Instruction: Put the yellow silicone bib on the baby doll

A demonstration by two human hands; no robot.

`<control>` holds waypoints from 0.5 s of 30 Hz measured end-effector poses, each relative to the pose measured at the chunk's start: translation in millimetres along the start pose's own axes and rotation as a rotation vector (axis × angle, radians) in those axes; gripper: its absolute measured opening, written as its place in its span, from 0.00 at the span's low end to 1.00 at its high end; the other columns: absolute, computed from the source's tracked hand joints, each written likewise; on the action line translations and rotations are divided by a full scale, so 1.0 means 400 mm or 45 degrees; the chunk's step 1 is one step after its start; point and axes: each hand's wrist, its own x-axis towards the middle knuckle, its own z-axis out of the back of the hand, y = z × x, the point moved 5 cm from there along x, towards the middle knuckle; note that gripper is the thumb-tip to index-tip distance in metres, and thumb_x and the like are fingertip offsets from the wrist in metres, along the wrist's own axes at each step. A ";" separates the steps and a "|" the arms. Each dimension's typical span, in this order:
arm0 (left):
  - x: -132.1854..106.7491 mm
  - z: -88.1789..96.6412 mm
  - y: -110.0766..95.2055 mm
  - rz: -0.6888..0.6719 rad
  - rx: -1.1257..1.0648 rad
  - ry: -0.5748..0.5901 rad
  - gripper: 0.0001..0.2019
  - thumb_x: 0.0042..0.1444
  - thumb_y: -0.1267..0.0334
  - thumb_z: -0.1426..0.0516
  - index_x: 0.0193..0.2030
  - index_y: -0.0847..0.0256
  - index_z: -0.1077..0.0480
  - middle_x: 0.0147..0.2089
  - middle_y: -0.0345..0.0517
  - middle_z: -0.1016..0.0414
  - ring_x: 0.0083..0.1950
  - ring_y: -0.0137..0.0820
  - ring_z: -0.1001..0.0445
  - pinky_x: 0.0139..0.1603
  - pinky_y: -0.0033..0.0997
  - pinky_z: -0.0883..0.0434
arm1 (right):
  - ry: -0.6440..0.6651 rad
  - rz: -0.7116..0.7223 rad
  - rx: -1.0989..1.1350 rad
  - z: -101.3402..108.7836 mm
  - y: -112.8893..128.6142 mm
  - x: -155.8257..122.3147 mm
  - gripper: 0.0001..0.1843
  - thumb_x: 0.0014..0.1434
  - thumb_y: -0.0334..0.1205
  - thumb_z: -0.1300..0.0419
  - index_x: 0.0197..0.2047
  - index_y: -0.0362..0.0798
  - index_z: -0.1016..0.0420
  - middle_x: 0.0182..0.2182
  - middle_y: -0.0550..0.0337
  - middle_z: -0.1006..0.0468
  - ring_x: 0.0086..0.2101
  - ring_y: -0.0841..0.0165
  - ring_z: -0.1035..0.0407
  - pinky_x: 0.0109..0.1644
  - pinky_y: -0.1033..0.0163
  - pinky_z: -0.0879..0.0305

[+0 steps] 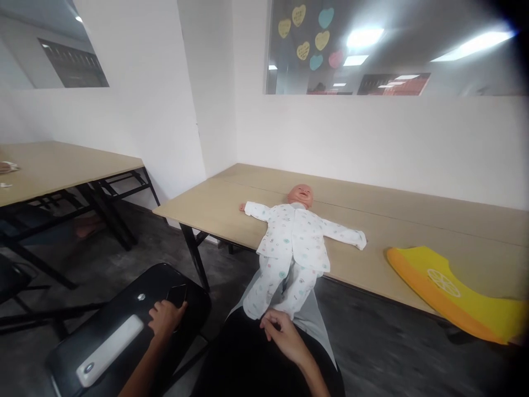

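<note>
White walls (206, 116) back a tan desk (210, 198), where a baby doll (294, 240) in printed pajamas (308, 242) lies face up, its legs over the front edge. That overhang looks the main risk: a tug at the feet could slide it off. The right hand (283, 335) curls loosely beside them; whether it pinches cloth, I cannot tell. Well apart, the left hand (166, 320) seems closed around a black smartphone (177, 294) over a black chair (124, 314); a careless sweep might knock down the white oblong device (111, 350) nearby.
</note>
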 end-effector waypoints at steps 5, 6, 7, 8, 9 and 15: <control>-0.020 -0.012 0.030 -0.017 -0.034 -0.059 0.47 0.54 0.30 0.53 0.62 0.77 0.35 0.61 0.73 0.33 0.63 0.63 0.34 0.56 0.59 0.30 | 0.007 0.003 0.027 0.007 0.004 -0.005 0.19 0.69 0.49 0.45 0.38 0.40 0.25 0.23 0.64 0.32 0.29 0.74 0.36 0.38 0.68 0.45; -0.026 -0.014 0.031 -0.020 -0.032 -0.082 0.48 0.54 0.30 0.52 0.64 0.76 0.36 0.61 0.72 0.33 0.62 0.63 0.34 0.56 0.59 0.30 | 0.004 0.003 0.031 0.008 0.003 -0.005 0.20 0.70 0.50 0.45 0.38 0.41 0.25 0.23 0.64 0.31 0.29 0.74 0.36 0.38 0.68 0.45; -0.032 -0.014 0.031 -0.022 -0.030 -0.107 0.47 0.55 0.31 0.53 0.65 0.76 0.37 0.62 0.72 0.33 0.62 0.63 0.34 0.57 0.59 0.30 | -0.001 0.005 0.033 0.009 0.001 -0.005 0.21 0.70 0.51 0.45 0.38 0.41 0.25 0.24 0.63 0.31 0.29 0.74 0.36 0.38 0.68 0.45; -0.039 -0.014 0.029 -0.024 -0.029 -0.130 0.47 0.55 0.32 0.53 0.66 0.75 0.38 0.62 0.72 0.33 0.62 0.63 0.34 0.57 0.58 0.31 | -0.006 0.007 0.031 0.009 0.000 -0.005 0.21 0.70 0.52 0.45 0.38 0.41 0.25 0.24 0.63 0.31 0.29 0.74 0.35 0.38 0.68 0.45; -0.044 -0.013 0.026 -0.023 -0.029 -0.152 0.47 0.56 0.32 0.53 0.66 0.75 0.38 0.62 0.72 0.33 0.62 0.63 0.34 0.57 0.58 0.31 | -0.011 0.008 0.029 0.010 -0.001 -0.005 0.22 0.70 0.52 0.45 0.38 0.41 0.25 0.24 0.63 0.31 0.29 0.74 0.35 0.38 0.68 0.45; -0.061 -0.007 0.013 -0.003 -0.023 -0.210 0.44 0.57 0.34 0.54 0.66 0.74 0.37 0.62 0.71 0.33 0.61 0.62 0.33 0.56 0.58 0.31 | -0.018 -0.027 0.008 0.007 -0.010 -0.005 0.22 0.70 0.52 0.45 0.38 0.41 0.25 0.23 0.63 0.31 0.29 0.74 0.36 0.37 0.68 0.46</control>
